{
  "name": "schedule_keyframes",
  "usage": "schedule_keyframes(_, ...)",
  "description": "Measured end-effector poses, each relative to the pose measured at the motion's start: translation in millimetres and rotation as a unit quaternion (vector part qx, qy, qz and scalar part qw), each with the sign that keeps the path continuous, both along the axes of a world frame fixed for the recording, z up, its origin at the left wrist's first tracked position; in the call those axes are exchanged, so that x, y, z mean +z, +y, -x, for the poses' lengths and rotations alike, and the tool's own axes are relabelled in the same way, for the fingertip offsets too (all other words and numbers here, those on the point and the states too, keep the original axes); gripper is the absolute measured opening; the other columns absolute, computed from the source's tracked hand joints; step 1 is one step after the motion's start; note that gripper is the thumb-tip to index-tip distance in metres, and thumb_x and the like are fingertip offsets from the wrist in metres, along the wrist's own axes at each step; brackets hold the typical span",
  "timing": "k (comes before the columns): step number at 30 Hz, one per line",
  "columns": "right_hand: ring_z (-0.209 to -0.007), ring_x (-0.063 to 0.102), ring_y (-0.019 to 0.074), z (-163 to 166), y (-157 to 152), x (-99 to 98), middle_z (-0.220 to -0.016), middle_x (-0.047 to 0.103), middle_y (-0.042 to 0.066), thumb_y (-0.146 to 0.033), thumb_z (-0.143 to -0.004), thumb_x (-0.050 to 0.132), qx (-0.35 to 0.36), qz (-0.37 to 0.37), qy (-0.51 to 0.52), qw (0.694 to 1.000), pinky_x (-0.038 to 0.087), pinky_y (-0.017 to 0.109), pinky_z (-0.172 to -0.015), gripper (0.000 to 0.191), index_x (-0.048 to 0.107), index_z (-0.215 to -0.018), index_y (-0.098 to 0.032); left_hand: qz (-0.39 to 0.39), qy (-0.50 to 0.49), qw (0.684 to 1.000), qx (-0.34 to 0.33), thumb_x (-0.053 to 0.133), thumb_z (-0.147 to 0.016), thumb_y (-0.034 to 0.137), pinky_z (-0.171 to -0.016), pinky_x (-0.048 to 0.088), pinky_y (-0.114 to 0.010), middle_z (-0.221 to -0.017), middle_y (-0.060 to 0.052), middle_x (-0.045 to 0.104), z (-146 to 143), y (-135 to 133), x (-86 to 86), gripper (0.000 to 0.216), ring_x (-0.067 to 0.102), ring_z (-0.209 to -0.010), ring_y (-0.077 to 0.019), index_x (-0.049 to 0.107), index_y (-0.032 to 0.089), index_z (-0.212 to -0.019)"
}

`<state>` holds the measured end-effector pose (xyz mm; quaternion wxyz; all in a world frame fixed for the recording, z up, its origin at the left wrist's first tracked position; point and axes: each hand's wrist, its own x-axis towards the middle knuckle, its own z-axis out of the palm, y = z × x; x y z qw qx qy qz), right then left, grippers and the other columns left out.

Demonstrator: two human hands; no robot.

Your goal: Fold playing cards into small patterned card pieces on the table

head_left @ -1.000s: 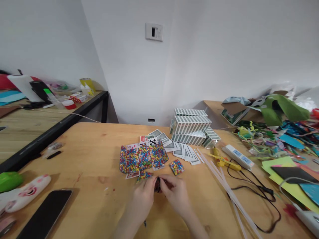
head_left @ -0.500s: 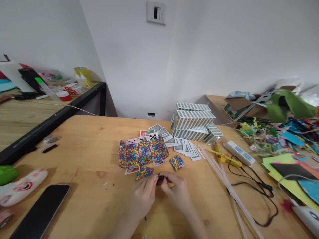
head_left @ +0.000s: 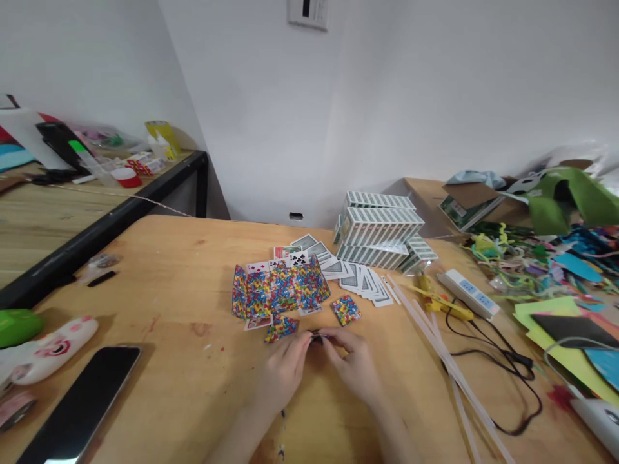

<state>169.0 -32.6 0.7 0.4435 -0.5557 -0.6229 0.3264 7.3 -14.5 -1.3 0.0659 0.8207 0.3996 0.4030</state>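
Head view: a person's two hands at a wooden table [head_left: 169, 270].
Left hand [head_left: 283, 374]: fingers curled, tips pinching a small dark piece [head_left: 316, 336].
Right hand [head_left: 355, 367]: closed on the same piece from the other side; a two-sided pinch suits so small a thing.
Piece, location: just above the table, beside a patterned scrap [head_left: 281, 327], before the patterned card tray [head_left: 280, 293].
Within reach: fanned playing cards [head_left: 360, 283]; stacked decks [head_left: 380, 235].
Change: hands and piece lie nearer the scrap than half a second ago; grip unchanged.

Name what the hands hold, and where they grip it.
Left hand and right hand pinch a small dark item at opposite ends; its identity is unclear.
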Motion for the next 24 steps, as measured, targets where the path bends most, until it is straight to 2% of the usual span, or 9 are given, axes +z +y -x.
schedule_keyframes(8, -0.066, 0.067, 0.0164, 5.4, -1.4, -14.7, -0.073, 0.07, 0.004, -0.02, -0.083, 0.047, -0.054, -0.042, -0.072, 0.995, 0.053, 0.024, -0.061, 0.018, 0.065, -0.081, -0.019, 0.044, -0.033, 0.998, -0.003, 0.044, -0.086, 0.017, -0.07, 0.055, -0.024, -0.084, -0.003, 0.071, -5.8, 0.0, -5.2, 0.02, 0.067, -0.074, -0.0142, 0.062, 0.019, -0.094)
schedule_keyframes(12, -0.066, 0.067, 0.016, 4.3, -2.0, -14.7, -0.074, 0.071, 0.004, -0.02, -0.082, 0.047, -0.059, -0.05, -0.076, 0.994, 0.053, 0.023, -0.061, 0.018, 0.065, -0.081, -0.021, 0.048, -0.021, 0.998, -0.019, 0.044, -0.083, 0.013, -0.07, 0.054, -0.024, -0.087, -0.004, 0.071, -7.0, -0.3, -6.1, 0.024, 0.068, -0.075, -0.0142, 0.061, 0.018, -0.098)
schedule_keyframes(24, -0.064, 0.066, 0.0159, 2.4, -2.7, -11.8, -0.074, 0.071, 0.003, -0.02, -0.083, 0.046, -0.064, -0.056, -0.125, 0.989, 0.051, 0.023, -0.059, 0.019, 0.065, -0.081, -0.022, 0.055, 0.0, 0.998, -0.003, 0.043, -0.078, 0.009, -0.071, 0.055, -0.024, -0.088, -0.003, 0.071, -7.8, -2.8, -11.1, 0.031, 0.068, -0.074, -0.0143, 0.057, 0.019, -0.104)
